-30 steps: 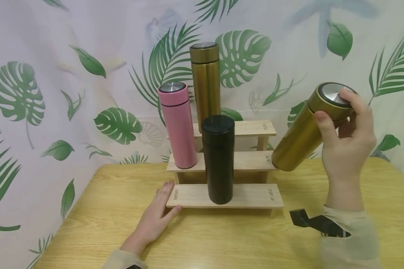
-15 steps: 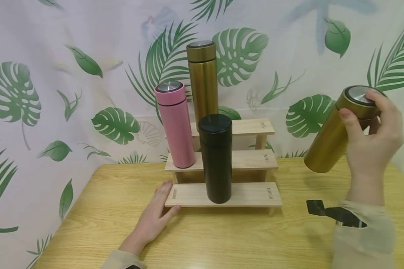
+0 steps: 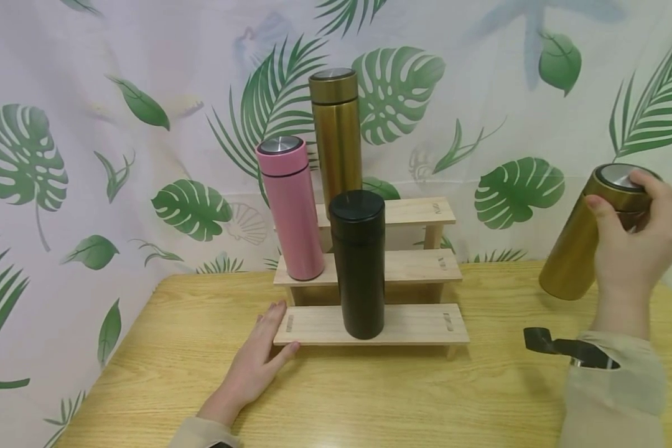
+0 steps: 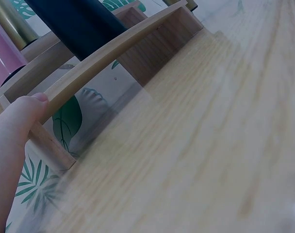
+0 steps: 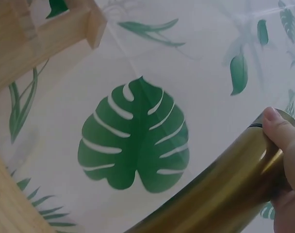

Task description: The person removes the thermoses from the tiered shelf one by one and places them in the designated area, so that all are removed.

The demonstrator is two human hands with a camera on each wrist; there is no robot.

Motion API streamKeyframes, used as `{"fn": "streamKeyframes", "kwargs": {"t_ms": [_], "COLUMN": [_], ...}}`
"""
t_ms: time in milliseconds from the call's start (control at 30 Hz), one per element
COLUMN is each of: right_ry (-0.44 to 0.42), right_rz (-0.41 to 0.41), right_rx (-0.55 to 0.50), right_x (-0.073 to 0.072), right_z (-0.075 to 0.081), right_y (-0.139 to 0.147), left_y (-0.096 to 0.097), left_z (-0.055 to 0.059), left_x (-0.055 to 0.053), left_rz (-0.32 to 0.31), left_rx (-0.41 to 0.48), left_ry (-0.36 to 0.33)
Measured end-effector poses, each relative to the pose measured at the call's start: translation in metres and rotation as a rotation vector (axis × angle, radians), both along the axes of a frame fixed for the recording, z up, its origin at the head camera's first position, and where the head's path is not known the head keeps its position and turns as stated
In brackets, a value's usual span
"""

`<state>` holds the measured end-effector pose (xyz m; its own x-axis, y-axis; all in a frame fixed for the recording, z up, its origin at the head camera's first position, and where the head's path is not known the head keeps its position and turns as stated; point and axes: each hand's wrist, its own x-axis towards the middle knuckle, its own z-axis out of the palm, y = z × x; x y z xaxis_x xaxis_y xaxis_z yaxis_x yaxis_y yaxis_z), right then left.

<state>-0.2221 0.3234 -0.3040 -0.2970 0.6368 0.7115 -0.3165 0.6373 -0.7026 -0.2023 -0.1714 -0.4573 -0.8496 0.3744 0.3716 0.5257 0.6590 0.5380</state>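
Note:
On the right in the head view, my right hand (image 3: 641, 242) grips a gold thermos flask (image 3: 572, 252) round its upper part, with a finger on the silver lid top. The flask tilts, its base toward the left, and seems to hang just above the table. My left hand (image 3: 252, 367) rests with straight fingers against the left end of a three-tier wooden stand (image 3: 420, 323), its thumb at the front edge of the lowest tier. A black flask (image 3: 361, 267) stands on that tier, a pink flask (image 3: 294, 211) on the middle tier, and another gold flask (image 3: 336, 137) on the top tier.
The wood-grain table (image 3: 336, 398) extends round the stand on both sides and in front. Behind it hangs a white cloth (image 3: 201, 74) printed with green leaves. A loose black strap (image 3: 537, 340) sticks out from the right sleeve.
My right hand has carried the tilted gold flask away from the stand's middle tier, to the right and lately downward. My left hand stays at the stand; the other flasks stand still.

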Motion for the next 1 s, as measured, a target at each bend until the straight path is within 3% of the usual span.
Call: {"fn": "streamKeyframes", "kwargs": {"t_ms": [367,667,1000], "right_ry": [-0.029,-0.034,-0.163], "right_rz": [-0.104,-0.106,-0.061], "right_rx": [-0.004,0.041,0.023], "right_x": [-0.010,-0.014,-0.017], "right_z": [-0.020,-0.032,-0.036], "right_y": [0.021,0.025,0.028], "left_y": [0.000,-0.001,0.000], "left_z": [0.002,0.002,0.001], "left_x": [0.001,0.001,0.001], "left_rz": [0.005,0.010,-0.002], "left_rx": [-0.006,-0.005,0.012], "left_ry": [-0.023,-0.019,-0.006]}}
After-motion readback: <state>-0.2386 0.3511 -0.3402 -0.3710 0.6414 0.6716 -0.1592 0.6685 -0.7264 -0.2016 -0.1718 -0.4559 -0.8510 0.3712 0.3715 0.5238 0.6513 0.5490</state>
